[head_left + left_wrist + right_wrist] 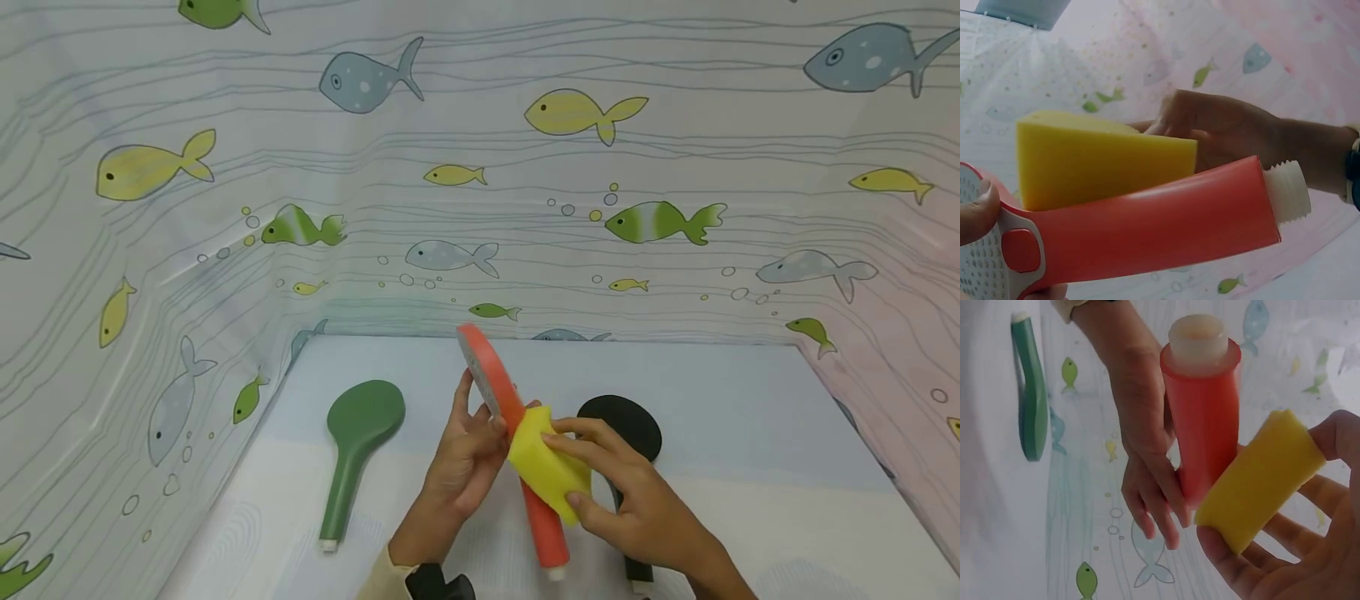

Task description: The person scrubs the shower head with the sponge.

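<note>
A red shower head (546, 525) with a grey perforated face is tilted above the table, its white threaded end (1290, 191) pointing down toward me. My left hand (468, 454) grips it near the neck, thumb on the face side in the left wrist view. In my right hand (637, 492) a yellow sponge (551, 467) is pinched between thumb and fingers. The sponge lies against the back of the red shower head, where the handle meets the head. In the right wrist view, the sponge (1263, 481) touches or overlaps the red handle (1204, 425); contact there is hard to tell.
A green shower head (366, 421) lies face down on the white table (750, 417) at the left. On the right lies a black shower head (622, 421), partly hidden behind my right hand. A fish-patterned curtain (495, 167) surrounds the table at the back and sides.
</note>
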Action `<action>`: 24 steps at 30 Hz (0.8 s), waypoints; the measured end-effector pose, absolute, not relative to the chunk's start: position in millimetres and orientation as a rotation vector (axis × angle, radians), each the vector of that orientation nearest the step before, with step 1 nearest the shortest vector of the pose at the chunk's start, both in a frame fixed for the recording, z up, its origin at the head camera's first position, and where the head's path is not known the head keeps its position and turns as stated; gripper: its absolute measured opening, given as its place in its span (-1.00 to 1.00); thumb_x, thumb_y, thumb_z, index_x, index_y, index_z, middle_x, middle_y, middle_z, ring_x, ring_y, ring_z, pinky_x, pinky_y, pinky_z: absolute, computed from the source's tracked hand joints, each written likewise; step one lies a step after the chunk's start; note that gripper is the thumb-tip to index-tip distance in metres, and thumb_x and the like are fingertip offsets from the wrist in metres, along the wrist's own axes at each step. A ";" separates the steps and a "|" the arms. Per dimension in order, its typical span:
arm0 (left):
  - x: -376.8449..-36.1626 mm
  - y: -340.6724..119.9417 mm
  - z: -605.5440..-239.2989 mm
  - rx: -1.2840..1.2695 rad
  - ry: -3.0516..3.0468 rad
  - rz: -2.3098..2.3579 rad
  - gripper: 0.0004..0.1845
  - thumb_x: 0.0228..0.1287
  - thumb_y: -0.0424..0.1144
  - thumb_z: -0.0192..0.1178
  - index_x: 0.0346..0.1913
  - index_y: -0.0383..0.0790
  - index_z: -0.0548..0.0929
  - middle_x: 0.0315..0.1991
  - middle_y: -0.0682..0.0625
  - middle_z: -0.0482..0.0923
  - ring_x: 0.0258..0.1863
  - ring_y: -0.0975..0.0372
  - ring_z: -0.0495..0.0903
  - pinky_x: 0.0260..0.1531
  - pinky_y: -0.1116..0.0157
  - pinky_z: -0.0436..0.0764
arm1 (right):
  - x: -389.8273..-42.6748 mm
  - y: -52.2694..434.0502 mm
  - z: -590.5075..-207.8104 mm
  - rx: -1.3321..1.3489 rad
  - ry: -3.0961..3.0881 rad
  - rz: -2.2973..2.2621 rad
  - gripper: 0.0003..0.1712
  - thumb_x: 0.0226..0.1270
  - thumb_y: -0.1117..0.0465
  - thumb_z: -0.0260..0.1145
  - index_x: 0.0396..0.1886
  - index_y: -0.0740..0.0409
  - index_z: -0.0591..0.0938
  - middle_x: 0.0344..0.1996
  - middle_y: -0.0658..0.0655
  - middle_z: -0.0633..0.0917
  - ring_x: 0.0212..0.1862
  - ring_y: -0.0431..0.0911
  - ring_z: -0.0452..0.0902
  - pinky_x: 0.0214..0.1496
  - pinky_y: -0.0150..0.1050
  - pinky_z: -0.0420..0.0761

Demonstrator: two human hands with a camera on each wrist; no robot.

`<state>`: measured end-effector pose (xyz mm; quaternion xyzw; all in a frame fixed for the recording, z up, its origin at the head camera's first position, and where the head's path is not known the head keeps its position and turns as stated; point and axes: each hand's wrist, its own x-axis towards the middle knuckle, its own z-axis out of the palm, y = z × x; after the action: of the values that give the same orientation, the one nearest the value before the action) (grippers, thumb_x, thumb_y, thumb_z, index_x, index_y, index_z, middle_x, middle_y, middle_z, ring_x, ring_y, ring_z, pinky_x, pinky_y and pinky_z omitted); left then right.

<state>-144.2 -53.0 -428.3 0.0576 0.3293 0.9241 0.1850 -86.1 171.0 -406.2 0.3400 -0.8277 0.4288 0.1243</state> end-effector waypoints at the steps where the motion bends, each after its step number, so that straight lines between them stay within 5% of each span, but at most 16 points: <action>1: -144.6 -53.8 -428.1 0.172 0.904 2.610 0.08 0.34 -0.48 0.20 0.58 0.30 -0.29 0.32 -0.08 0.27 0.26 -0.05 0.54 0.30 0.21 0.53 | -85.2 171.8 -405.6 1.007 -2.424 1.253 -0.31 0.22 0.37 0.39 0.36 -0.09 0.50 0.31 0.02 0.47 0.19 -0.17 0.45 0.09 -0.30 0.66; 3: -145.3 -55.2 -427.9 0.191 0.862 2.608 0.08 0.34 -0.43 0.24 0.57 0.32 -0.29 0.32 -0.09 0.27 0.33 -0.18 0.46 0.35 0.10 0.46 | -83.5 174.2 -404.5 1.053 -2.433 1.245 -0.32 0.23 0.36 0.38 0.35 -0.09 0.51 0.30 0.03 0.47 0.16 -0.17 0.48 0.04 -0.31 0.67; 13: -148.4 -58.9 -426.6 0.240 0.800 2.624 -0.01 0.35 -0.32 0.28 0.58 0.21 -0.16 0.40 -0.13 0.17 0.38 -0.20 0.38 0.36 0.05 0.43 | -66.9 178.1 -392.5 1.204 -2.597 1.054 -0.21 0.21 0.29 0.41 0.42 -0.29 0.42 0.37 -0.08 0.39 0.15 -0.20 0.49 -0.02 -0.40 0.69; 20: -150.3 -64.9 -428.0 0.373 0.736 2.621 -0.23 0.41 -0.29 0.22 0.55 -0.04 0.07 0.34 -0.12 0.31 0.41 -0.21 0.34 0.39 0.03 0.36 | -54.2 178.3 -386.7 1.694 -2.536 0.985 -0.43 0.41 -0.07 0.31 0.39 -0.26 0.46 0.29 -0.08 0.51 0.18 -0.26 0.52 0.08 -0.58 0.57; 24: -151.2 -64.5 -430.4 0.479 0.635 2.590 -0.30 0.43 -0.20 0.22 0.52 -0.13 0.16 0.34 -0.16 0.35 0.45 -0.24 0.26 0.43 0.01 0.29 | -49.5 179.5 -386.3 1.851 -2.433 1.080 -0.59 0.38 -0.02 0.35 0.21 -0.23 0.62 0.14 -0.10 0.63 0.14 -0.33 0.54 0.05 -0.62 0.56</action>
<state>-151.2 -64.5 -430.4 0.1729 0.2290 0.9337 0.2144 -49.5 179.5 -386.3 0.5702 -0.7494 0.3328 -0.0502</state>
